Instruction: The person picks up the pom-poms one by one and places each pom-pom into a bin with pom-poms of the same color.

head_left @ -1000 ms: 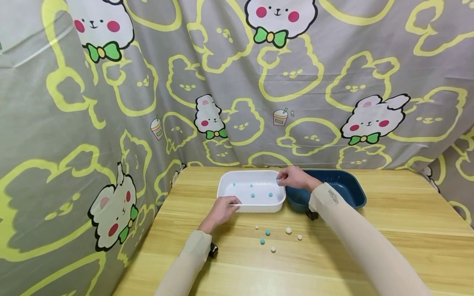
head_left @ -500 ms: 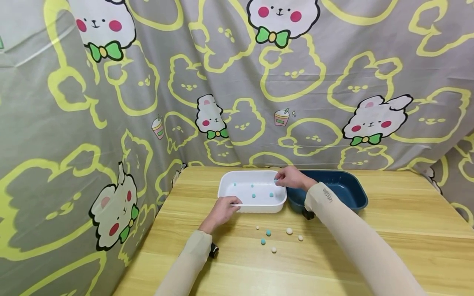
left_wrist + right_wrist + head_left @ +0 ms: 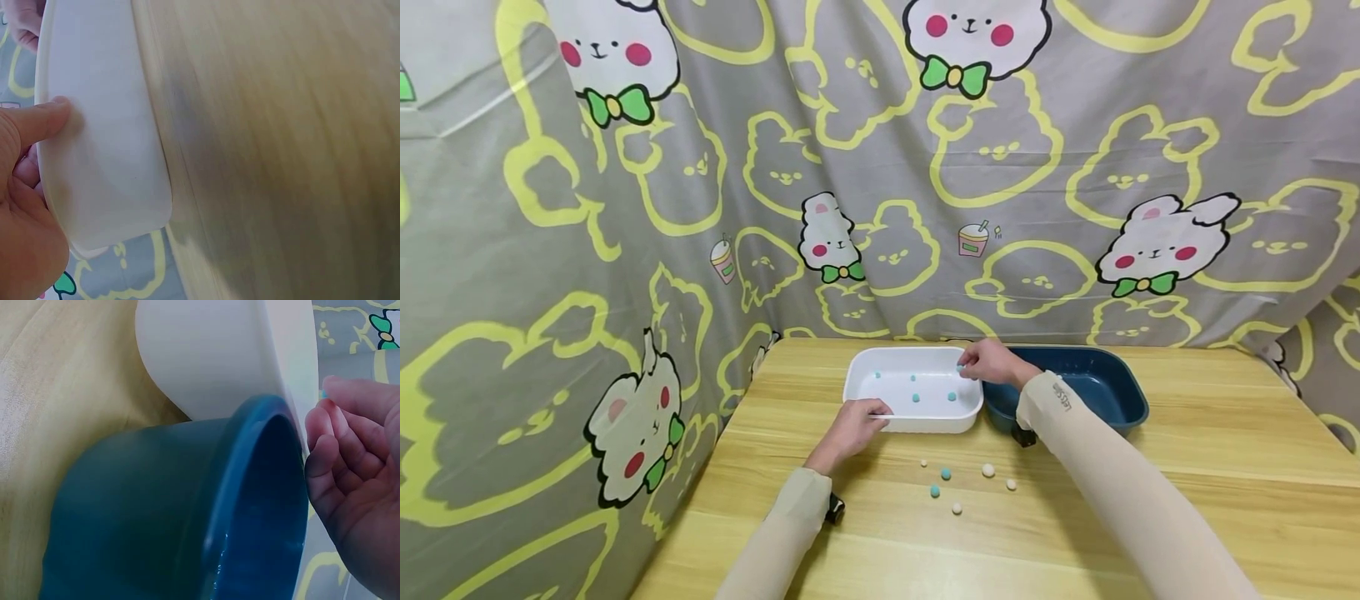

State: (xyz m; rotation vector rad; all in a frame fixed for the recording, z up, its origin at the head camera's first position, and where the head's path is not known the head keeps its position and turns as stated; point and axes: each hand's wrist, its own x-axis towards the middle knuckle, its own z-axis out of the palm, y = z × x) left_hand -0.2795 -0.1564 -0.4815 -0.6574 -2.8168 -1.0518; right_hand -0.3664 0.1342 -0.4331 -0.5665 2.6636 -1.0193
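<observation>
My left hand (image 3: pixel 853 427) grips the near left rim of a white plastic basin (image 3: pixel 928 424), thumb on its outer wall and fingers over the edge, as the left wrist view shows. Over the basin's right end, my right hand (image 3: pixel 991 362) pinches a small light-blue ball (image 3: pixel 960 368) between thumb and fingertips; only a sliver of that ball (image 3: pixel 324 394) shows in the right wrist view. Several more light-blue balls, one of them a ball (image 3: pixel 952 397) at the right, lie spread on the white basin's floor.
A dark blue basin (image 3: pixel 1108 385) stands against the white one's right side, partly behind my right arm. On the wooden table (image 3: pixel 880 550) in front lie two blue balls (image 3: pixel 935 492) and several white balls (image 3: pixel 988 471). A patterned curtain (image 3: pixel 880 167) hangs behind.
Around half a second ago my right hand shifted slightly left over the white basin, still pinching the blue ball. My left hand stays on the rim. The whole view drifts a little.
</observation>
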